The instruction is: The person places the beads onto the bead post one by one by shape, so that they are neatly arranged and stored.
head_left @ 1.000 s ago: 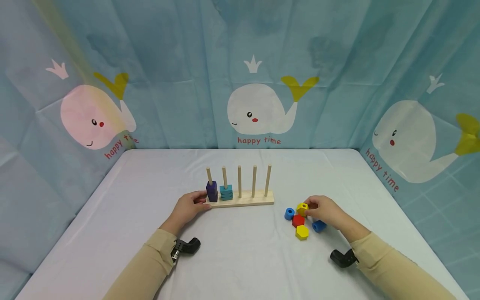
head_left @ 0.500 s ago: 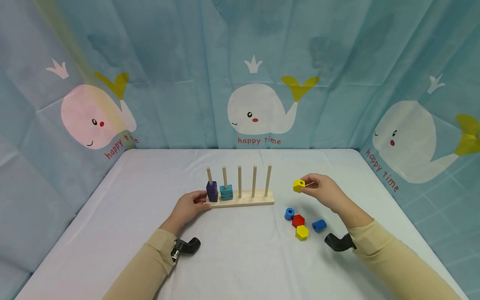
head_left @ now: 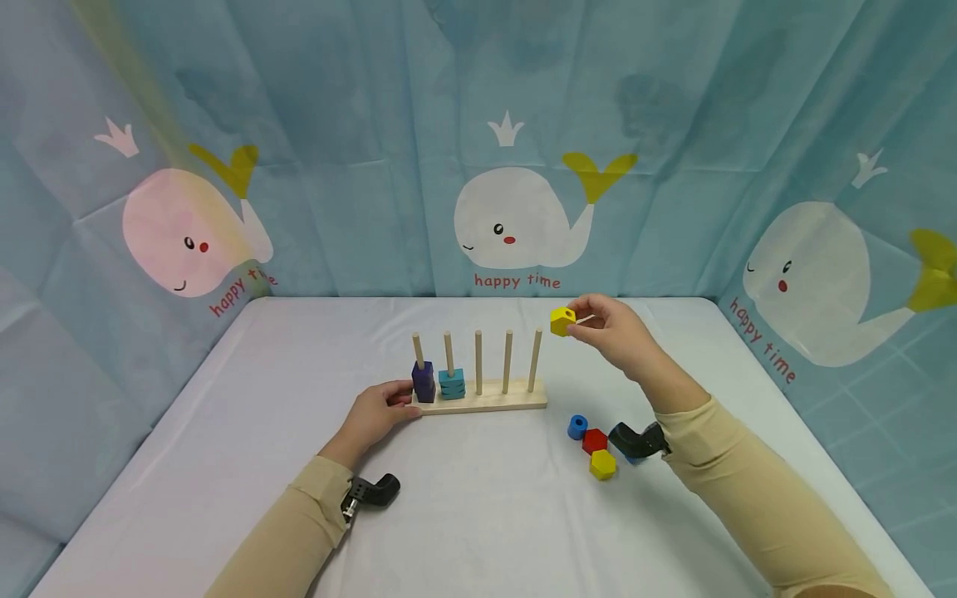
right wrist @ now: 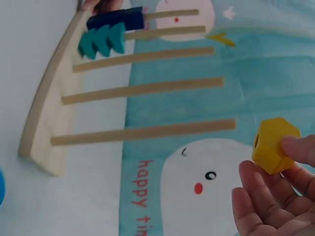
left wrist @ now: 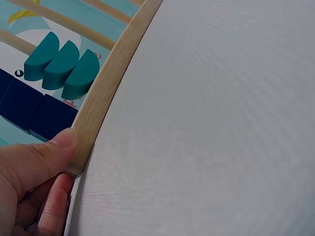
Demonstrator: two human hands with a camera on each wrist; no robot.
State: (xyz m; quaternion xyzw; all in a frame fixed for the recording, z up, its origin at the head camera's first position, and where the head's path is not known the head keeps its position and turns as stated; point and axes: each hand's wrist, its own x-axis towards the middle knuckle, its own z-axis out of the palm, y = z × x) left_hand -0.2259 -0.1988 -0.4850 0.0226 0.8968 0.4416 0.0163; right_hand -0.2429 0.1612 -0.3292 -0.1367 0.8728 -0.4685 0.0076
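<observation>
A wooden base (head_left: 486, 402) with five upright pegs stands mid-table. Dark blue blocks (head_left: 423, 382) are stacked on its leftmost peg and teal pieces (head_left: 452, 384) on the peg beside it; the other three pegs are bare. My left hand (head_left: 377, 415) grips the base's left end, thumb on the front edge in the left wrist view (left wrist: 37, 164). Raised just right of the rightmost peg's top, my right hand (head_left: 616, 336) pinches a yellow hexagonal block (head_left: 562, 321) between thumb and fingers. In the right wrist view that block (right wrist: 274, 145) shows a hole in its side and touches no peg.
Right of the base lie a blue cylinder (head_left: 577, 427), a red hexagon (head_left: 595, 441) and another yellow hexagon (head_left: 602, 464). A second blue piece (head_left: 632, 459) is mostly hidden behind the black wrist mount (head_left: 637, 440). A whale-print curtain (head_left: 359, 224) surrounds the table.
My right hand has lifted the yellow block from the loose pieces and carried it up and left, near the rightmost peg's top. My left hand and the base have stayed in place.
</observation>
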